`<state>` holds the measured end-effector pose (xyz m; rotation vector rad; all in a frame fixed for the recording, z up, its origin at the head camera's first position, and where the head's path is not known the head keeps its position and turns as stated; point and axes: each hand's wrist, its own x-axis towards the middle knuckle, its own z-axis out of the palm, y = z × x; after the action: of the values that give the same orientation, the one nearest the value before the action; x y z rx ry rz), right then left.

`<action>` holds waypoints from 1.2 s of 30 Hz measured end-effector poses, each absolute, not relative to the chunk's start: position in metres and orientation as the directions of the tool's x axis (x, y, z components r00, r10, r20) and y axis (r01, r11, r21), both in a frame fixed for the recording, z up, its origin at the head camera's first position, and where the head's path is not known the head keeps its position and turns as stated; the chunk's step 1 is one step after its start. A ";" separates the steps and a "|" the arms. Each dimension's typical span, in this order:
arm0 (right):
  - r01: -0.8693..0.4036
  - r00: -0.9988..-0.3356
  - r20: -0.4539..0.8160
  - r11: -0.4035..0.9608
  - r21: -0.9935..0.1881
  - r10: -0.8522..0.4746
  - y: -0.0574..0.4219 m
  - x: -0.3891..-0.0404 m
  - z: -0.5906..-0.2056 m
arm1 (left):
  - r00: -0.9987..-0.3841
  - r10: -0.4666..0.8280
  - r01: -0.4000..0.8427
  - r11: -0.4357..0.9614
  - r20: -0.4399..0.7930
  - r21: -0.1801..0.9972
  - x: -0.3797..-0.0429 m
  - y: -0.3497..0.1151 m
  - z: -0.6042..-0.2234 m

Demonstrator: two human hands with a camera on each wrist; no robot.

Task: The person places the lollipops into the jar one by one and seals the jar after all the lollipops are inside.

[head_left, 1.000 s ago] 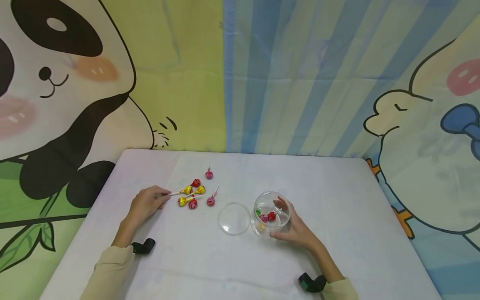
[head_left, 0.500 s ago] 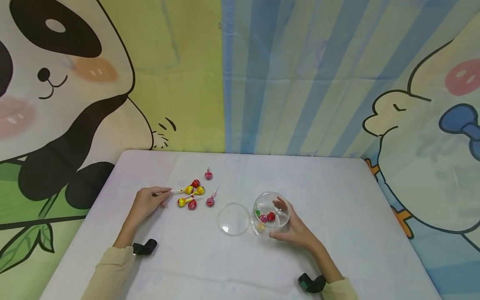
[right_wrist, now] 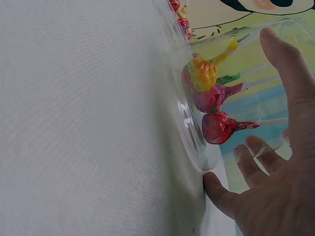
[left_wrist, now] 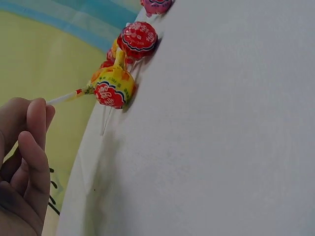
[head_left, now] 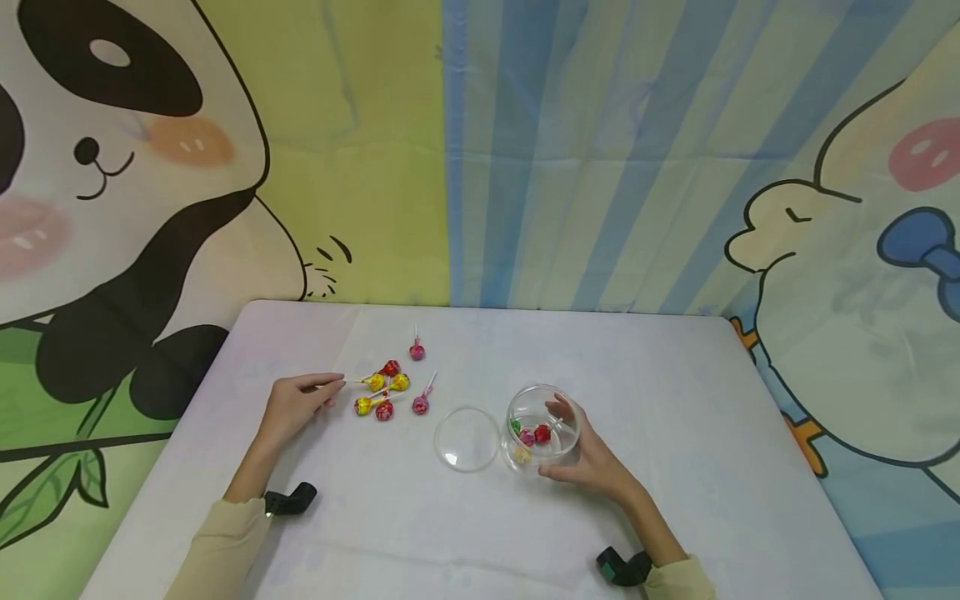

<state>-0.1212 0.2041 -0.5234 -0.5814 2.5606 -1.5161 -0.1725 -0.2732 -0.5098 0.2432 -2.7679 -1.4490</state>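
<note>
At the left of the pile my left hand (head_left: 298,404) pinches the white stick of a yellow lollipop (left_wrist: 114,87) between thumb and fingertips. The yellow candy still lies among several red, yellow and pink lollipops (head_left: 384,410) on the table. A clear round jar (head_left: 555,454) stands right of centre, its mouth uncovered. My right hand (head_left: 592,454) curves round the jar's right side and holds it. Inside, seen through the wall in the right wrist view, are a red lollipop (right_wrist: 218,128), a yellow lollipop (right_wrist: 202,73), a pink one and a partly hidden green one.
A clear round lid (head_left: 467,439) lies flat on the white table (head_left: 420,533), between the pile and the jar. One pink lollipop (head_left: 417,351) lies apart at the back of the pile. A printed cloth wall (head_left: 570,167) rises behind the table's far edge.
My left fingers have slid slightly to the right along the lollipop stick, nearer the candy. The right hand and jar have stayed in place.
</note>
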 end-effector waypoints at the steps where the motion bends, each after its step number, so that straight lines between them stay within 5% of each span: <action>1: -0.269 -0.920 0.098 0.430 -0.862 -0.380 0.204 -0.121 -0.524 | -0.988 -0.141 -0.129 0.550 -0.060 0.825 -0.172 -0.273 -0.509; 16: -0.275 -0.917 0.104 0.420 -0.865 -0.386 0.205 -0.121 -0.524 | -0.986 -0.040 0.139 0.363 0.164 0.921 -0.163 -0.241 -0.482; 36: -0.270 -0.917 0.099 0.417 -0.868 -0.387 0.204 -0.120 -0.520 | -0.917 0.157 0.369 -0.020 0.367 0.929 -0.155 -0.127 -0.452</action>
<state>-0.1198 0.2043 -0.5197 -0.5927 2.5451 -1.5244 -0.1549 -0.1268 -0.4518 -0.5660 -2.0849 -2.0642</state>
